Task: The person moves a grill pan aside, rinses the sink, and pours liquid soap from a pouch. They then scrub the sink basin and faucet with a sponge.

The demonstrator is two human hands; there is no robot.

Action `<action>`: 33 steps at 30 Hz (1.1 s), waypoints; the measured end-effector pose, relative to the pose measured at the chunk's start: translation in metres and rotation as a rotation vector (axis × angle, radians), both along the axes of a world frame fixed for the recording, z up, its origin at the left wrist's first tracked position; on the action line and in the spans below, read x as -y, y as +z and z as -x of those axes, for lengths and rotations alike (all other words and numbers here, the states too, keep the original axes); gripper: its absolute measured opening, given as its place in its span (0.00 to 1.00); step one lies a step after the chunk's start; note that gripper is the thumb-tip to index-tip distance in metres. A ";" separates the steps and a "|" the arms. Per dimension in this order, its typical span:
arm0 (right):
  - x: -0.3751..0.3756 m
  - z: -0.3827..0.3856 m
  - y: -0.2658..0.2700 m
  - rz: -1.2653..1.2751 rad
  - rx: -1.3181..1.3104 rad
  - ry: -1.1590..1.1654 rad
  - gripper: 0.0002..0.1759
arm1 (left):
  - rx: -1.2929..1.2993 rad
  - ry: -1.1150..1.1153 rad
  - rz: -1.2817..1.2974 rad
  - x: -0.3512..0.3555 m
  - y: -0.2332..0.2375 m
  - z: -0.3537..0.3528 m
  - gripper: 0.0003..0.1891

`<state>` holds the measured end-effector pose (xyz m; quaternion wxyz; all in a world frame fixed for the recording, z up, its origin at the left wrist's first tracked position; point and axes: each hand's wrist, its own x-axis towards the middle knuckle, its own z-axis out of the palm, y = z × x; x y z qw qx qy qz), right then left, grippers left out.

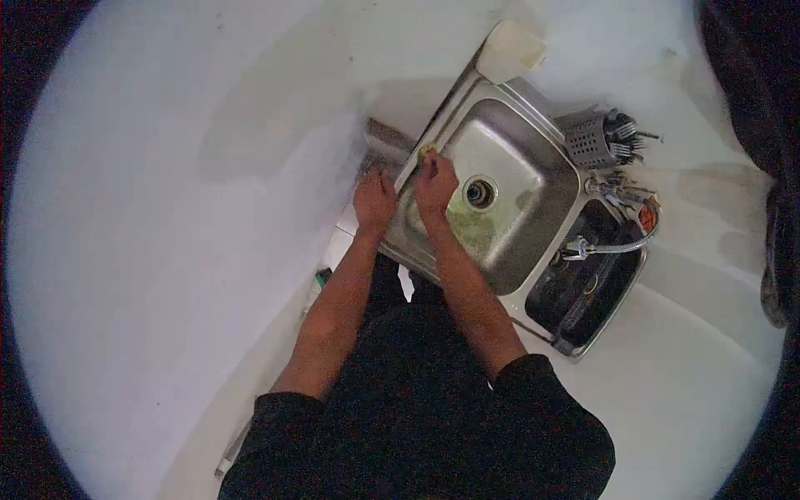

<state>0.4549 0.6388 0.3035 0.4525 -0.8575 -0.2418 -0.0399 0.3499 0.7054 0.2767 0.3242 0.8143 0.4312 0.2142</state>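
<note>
A steel sink (542,271) with a large basin lies in front of me. My right hand (436,185) is closed over the basin's left rim, and a small yellow-green sponge (427,153) pokes out past its fingers. Just outside that rim is my left hand (374,200), its fingers curled closed; whatever may be in them is hidden. Greenish residue (477,235) marks the basin floor below the round drain (480,193).
A perforated steel cutlery holder (588,143) with forks stands behind the sink, near the faucet (596,185). Its flexible hose (621,247) arches over a smaller dark basin (575,283). A cream-coloured item (510,54) sits at the sink's far corner.
</note>
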 end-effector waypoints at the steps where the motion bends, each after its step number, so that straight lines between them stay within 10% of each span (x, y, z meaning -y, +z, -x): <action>1: -0.008 -0.016 0.006 -0.004 0.031 -0.034 0.08 | -0.042 -0.014 0.013 -0.001 0.000 -0.001 0.15; 11: -0.048 -0.177 -0.019 0.081 0.306 -0.164 0.13 | -0.125 -0.068 0.002 0.000 0.005 -0.010 0.16; 24: -0.022 -0.056 -0.006 -0.129 0.051 -0.039 0.06 | -0.053 -0.111 -0.077 0.002 0.011 -0.014 0.14; 33: -0.051 -0.163 -0.012 -0.267 0.056 -0.261 0.12 | -0.013 -0.108 -0.144 -0.001 0.008 -0.017 0.11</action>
